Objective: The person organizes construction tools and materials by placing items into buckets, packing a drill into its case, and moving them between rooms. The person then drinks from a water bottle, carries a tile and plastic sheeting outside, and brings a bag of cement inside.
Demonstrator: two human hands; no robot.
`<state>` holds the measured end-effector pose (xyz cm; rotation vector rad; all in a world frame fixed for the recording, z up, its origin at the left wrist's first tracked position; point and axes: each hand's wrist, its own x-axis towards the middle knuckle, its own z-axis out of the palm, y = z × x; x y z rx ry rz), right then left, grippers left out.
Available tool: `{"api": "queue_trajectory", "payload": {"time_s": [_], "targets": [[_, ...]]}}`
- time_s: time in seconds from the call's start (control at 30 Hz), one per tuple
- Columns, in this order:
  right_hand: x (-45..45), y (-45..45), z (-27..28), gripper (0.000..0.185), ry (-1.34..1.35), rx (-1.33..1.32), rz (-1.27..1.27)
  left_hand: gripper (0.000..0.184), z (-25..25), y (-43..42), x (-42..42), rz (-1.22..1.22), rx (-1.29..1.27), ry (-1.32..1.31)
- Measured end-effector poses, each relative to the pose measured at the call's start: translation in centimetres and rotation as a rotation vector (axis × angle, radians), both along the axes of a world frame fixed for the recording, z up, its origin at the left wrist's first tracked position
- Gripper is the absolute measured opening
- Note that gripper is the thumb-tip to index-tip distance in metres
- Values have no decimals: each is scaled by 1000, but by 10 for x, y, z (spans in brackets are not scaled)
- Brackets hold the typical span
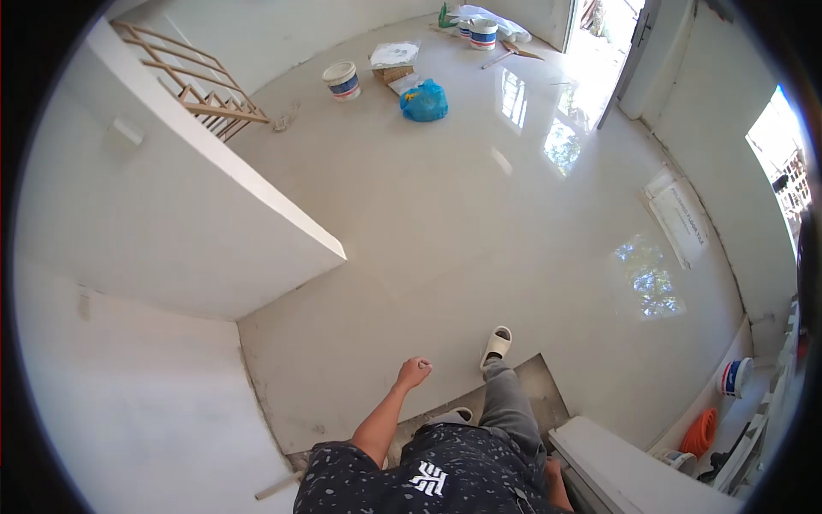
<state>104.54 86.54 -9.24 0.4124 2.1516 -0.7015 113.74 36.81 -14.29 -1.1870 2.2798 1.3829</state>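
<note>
Above the glossy floor (394,197), the left hand (414,372) hangs, fingers curled in; the right hand (552,469), low beside the white ledge (634,467), can't be read. Careful footing suits that bare patch (541,390) underfoot!

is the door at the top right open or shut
Open: the door stands swung aside, and bright daylight shows through the doorway beside it.
</note>
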Motion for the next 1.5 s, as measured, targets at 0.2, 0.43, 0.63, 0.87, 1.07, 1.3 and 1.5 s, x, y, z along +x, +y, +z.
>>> {"api": "queue_trajectory", "payload": {"time_s": [0.2, 0.43, 0.63, 0.87, 1.07, 1.3, 1.5], "targets": [[-141, -40, -54, 19, 230, 204, 1333, 35, 12, -32, -32, 178, 72, -70], [-408, -223, -28, 24, 195, -162, 226, 37, 44, -79, -81, 284, 112, -64], [-532, -398, 0, 28, 344, -219, 447, 38, -3, -105, -114, 439, 160, -183], [-544, -514, -10, 26, 81, -171, 571, 22, -52, -204, -162, -3, 165, -160], [-581, -571, -5, 25, -140, -56, 369, 38, -61, -406, -301, 478, 128, -143], [-673, -676, -51, 25, -127, -41, 364, 35, 0, -608, -470, 466, -22, 89], [-787, -843, -132, 28, 70, 23, 772, 32, -21, -693, -534, 525, 97, 202]]}}
